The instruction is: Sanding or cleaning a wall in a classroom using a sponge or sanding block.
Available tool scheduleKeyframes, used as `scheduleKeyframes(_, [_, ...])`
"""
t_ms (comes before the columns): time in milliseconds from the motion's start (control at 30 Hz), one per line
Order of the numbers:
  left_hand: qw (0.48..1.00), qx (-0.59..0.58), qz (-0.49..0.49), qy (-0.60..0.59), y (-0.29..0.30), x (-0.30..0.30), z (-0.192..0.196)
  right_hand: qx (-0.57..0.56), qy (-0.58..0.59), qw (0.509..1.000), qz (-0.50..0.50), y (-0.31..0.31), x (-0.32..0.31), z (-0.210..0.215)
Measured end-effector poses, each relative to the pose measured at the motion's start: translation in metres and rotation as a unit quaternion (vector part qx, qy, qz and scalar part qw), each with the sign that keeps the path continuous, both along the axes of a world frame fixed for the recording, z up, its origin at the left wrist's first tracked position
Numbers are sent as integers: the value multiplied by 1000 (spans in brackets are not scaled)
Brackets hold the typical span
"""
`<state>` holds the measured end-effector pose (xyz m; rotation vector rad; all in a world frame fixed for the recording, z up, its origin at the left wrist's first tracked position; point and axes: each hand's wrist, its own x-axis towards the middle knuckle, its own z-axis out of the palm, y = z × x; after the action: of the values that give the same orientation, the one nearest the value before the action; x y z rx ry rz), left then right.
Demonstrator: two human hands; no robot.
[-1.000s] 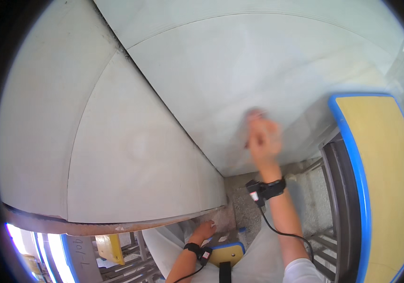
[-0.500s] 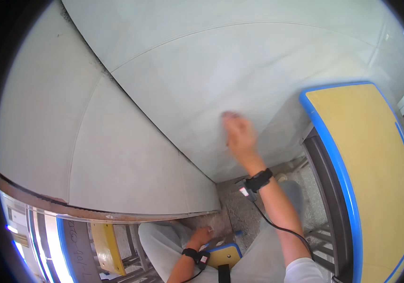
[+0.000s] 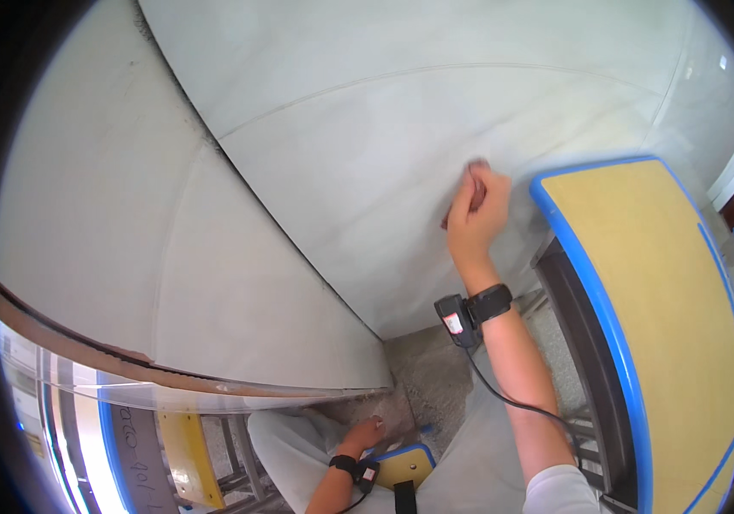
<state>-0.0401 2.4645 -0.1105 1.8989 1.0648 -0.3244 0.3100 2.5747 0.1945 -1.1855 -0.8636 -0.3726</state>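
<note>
My right hand (image 3: 480,206) is raised against the pale tiled wall (image 3: 367,137), with its fingers curled and pressed together. Whatever lies between them, if anything, is hidden. Lower down, my left hand (image 3: 365,434) rests by my left thigh, its fingers loosely curled and nothing visible in them. Each wrist carries a black strap with a small box: one on the right wrist (image 3: 489,302), one on the left wrist (image 3: 344,463). A cable runs from the right box along the forearm.
A desk with a yellow top and blue rim (image 3: 658,283) stands at my right. To the left, another tiled wall (image 3: 247,283) meets the first at a corner. A yellow seat (image 3: 408,465) shows between my legs; a yellow chair part (image 3: 188,454) stands behind the wall's brown edge.
My right hand has moved up and to the right across the wall, with its fingers now more sharply seen. My left hand has stayed nearly still. The view has shifted slightly.
</note>
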Motion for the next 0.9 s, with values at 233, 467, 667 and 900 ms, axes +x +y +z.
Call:
scheduleKeyframes(233, [1000,2,-10,24,-2,5,-3,-78,-52,989,-118,4,14,-50])
scheduleKeyframes(467, [1000,10,-10,6,3,20,9,-101,-172,973,-113,6,25,-10])
scheduleKeyframes(667, [1000,8,-4,16,7,8,-7,-174,42,982,-54,-24,8,-91])
scheduleKeyframes(900, [1000,26,8,-4,9,18,-2,-47,53,997,-3,2,-5,20])
